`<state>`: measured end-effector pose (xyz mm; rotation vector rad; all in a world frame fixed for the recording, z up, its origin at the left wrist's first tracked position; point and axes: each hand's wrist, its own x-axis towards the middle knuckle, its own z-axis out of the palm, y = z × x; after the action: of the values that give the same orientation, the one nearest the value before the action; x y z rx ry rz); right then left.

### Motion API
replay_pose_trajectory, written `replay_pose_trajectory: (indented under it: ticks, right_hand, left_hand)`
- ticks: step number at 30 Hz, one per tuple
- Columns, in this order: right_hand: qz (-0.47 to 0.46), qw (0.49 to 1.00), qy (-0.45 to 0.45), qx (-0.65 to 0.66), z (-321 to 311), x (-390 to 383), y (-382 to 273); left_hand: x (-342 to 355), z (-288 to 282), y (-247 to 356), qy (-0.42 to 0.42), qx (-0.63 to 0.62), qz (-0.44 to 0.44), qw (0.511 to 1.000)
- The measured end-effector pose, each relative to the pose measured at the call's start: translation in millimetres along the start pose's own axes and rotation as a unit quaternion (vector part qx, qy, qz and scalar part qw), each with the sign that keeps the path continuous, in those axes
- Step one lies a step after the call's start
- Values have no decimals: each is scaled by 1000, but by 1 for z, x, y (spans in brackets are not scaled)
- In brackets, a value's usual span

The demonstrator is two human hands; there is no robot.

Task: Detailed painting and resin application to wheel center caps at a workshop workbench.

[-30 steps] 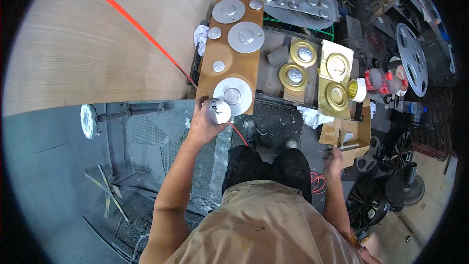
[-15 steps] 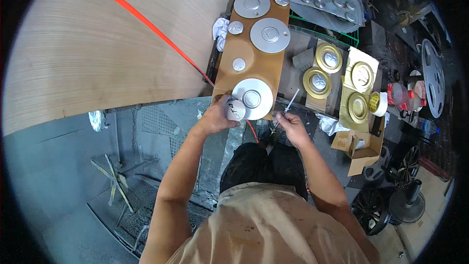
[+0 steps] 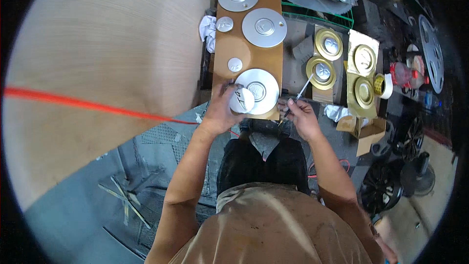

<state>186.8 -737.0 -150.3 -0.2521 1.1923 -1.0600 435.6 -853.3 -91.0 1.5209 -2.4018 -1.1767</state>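
Hiding its side, the left hand [image 3: 220, 107] clasps a container [image 3: 243, 101].

The white-topped round piece [image 3: 244, 101] sits in the left hand [image 3: 219, 111], top turned up, dark marks scrawled across it; from here it covers the left edge of a large silver disc [image 3: 264, 93]. That disc lies flat, its middle raised and ringed. The slim stick [image 3: 305, 87] slants through the right hand [image 3: 302, 118], pale end pointing away and rightward, darker at the fingers.
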Motion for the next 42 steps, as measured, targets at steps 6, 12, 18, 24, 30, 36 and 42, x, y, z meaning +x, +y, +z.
replay_pose_trajectory:
  ticks: [6,12,18,24,30,36,42]
  right_hand:
    - [-86,980,19,179,18,2,2]
    - [-38,982,93,162,50,-15,13]
    - [-41,966,105,232,77,0,20]
    - [-48,973,58,219,94,18,15]
    - [-76,971,129,185,38,-17,22]
    - [-143,959,210,121,-29,-67,24]
    - [-141,959,221,110,-62,-97,40]
  left_hand:
    - [13,-22,-9,28,-17,83,996]
    - [15,-44,-29,4,-19,100,995]
    - [13,-47,-31,11,1,94,996]
    - [11,-46,-27,25,-8,91,995]
    - [2,-19,1,-52,61,152,985]
    - [26,18,25,-90,101,247,960]
    - [30,28,22,-97,146,228,958]
